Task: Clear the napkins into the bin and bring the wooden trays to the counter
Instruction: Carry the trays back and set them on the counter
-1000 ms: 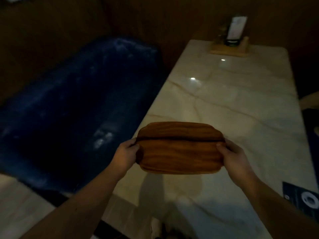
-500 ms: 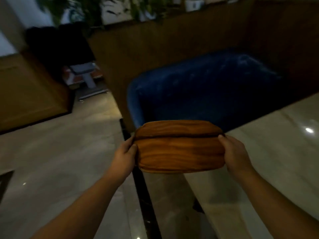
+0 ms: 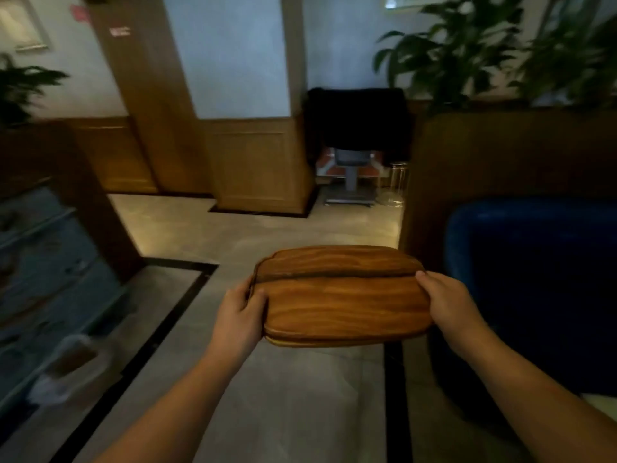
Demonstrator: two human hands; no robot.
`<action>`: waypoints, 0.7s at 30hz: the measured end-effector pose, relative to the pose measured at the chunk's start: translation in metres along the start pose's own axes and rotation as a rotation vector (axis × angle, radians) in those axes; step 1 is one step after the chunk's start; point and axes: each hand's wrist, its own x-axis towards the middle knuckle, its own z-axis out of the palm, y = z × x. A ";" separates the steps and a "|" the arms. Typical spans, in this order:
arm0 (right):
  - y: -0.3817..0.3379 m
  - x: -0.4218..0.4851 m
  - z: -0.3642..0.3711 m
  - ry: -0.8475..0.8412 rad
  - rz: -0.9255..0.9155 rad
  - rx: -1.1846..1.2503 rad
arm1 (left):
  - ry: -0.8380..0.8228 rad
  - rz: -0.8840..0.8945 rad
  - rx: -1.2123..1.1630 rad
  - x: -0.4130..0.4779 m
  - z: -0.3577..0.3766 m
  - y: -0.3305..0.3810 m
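the grey tiled floor [image 3: 293, 228] runs open straight ahead, a clear lane between furniture on both sides. on the right a blue upholstered seat [image 3: 534, 279] sits close, just beside the right hand [image 3: 450, 305], with a dark wooden partition [image 3: 500, 155] rising behind it and plants [image 3: 467, 51] above. on the left a blue-fronted cabinet [image 3: 50, 269] and its dark wooden end panel [image 3: 96, 208] narrow the way. ahead, a wood-panelled column [image 3: 257, 162] stands at the far end of the floor, with a black chair [image 3: 357, 128] to its right. both hands are taken up with the stacked wooden trays [image 3: 340, 295], the left hand [image 3: 238, 315] over open floor.
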 end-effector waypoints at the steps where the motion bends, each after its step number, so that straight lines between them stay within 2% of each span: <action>1: -0.007 0.001 0.027 -0.029 -0.014 -0.005 | 0.024 -0.007 0.010 -0.001 -0.025 -0.006; 7: -0.046 -0.004 0.196 -0.200 -0.093 -0.053 | 0.289 -0.103 0.035 -0.017 -0.173 -0.045; 9: -0.060 -0.007 0.221 -0.217 -0.107 -0.054 | 0.327 -0.142 0.025 -0.019 -0.190 -0.046; 10: -0.075 -0.009 0.298 -0.341 -0.134 -0.093 | 0.480 -0.182 0.017 -0.028 -0.245 -0.069; 12: -0.083 -0.010 0.322 -0.363 -0.131 -0.086 | 0.493 -0.190 0.016 -0.028 -0.267 -0.076; 18: -0.096 -0.010 0.470 -0.764 -0.114 -0.037 | 0.759 -0.307 0.022 -0.031 -0.367 -0.118; 21: -0.101 -0.005 0.542 -0.912 -0.140 -0.007 | 0.860 -0.341 0.066 -0.024 -0.410 -0.134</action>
